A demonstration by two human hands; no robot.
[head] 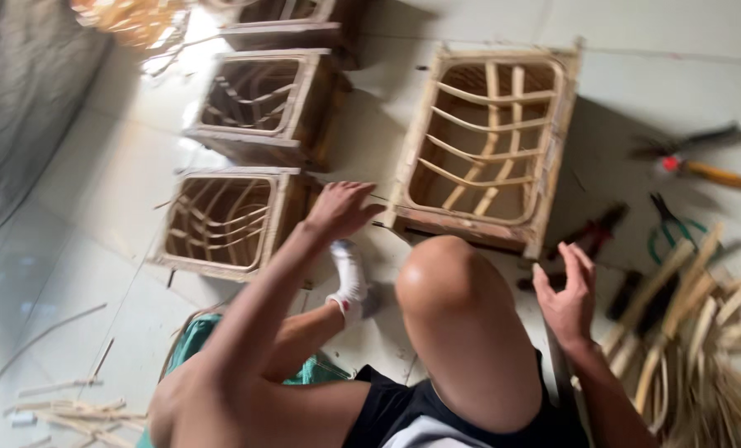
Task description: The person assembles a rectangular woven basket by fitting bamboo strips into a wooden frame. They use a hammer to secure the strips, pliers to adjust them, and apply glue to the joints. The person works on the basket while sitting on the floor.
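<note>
Head view, looking down at a seated person on a pale tiled floor (121, 191). The left hand (341, 207) is reaching toward twelve o'clock with fingers spread and holding nothing, hovering just beside the near left corner of the large square pale-wood frame with woven cane slats (487, 137), which is lying at one o'clock beyond the raised knee (449, 282). The right hand (568, 290) is hanging at three o'clock, fingers loosely apart and empty, near the heap of split pale cane strips (702, 348) lying at four o'clock. Judging by how things are lying, the large frame's lattice is looking filled in with curved and straight slats, while three darker square wooden frames with cane lattice (229, 220) are sitting at ten to eleven o'clock, apparently comparable in state; motion blur is hiding whether any slats are missing. Red-handled pliers (590, 232), green-handled cutters (669, 228) and an orange-handled tool (706, 172) are lying at two o'clock, well apart from both hands, and loose cane offcuts (63, 406) are lying at eight o'clock.
</note>
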